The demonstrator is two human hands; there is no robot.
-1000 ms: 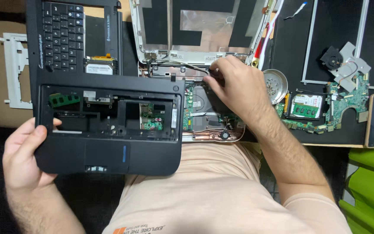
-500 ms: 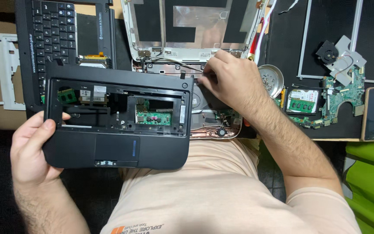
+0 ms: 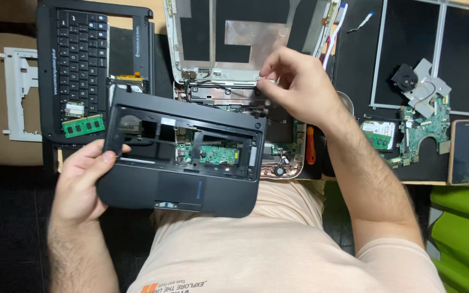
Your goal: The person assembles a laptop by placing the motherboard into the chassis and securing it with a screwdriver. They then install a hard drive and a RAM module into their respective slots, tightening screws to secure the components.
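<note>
Head view: left hand [image 3: 85, 187] grips black palmrest frame [image 3: 191, 187]; right hand [image 3: 299, 87] pinches laptop hinge area [image 3: 229, 92].

Right hand [image 3: 299, 87]: fingertips' contact at hinge indeterminate | palm-rest cover [image 3: 183, 165]: conceals laptop base beneath | screen panels [image 3: 435, 49]: cropped at top edge | green object [image 3: 465, 233]: cropped at right edge

Electronics repair bench, stripped laptop shells, loose circuit board [image 3: 427, 127], cooling fan [image 3: 405, 77], spare keyboard [image 3: 80, 59]
</note>
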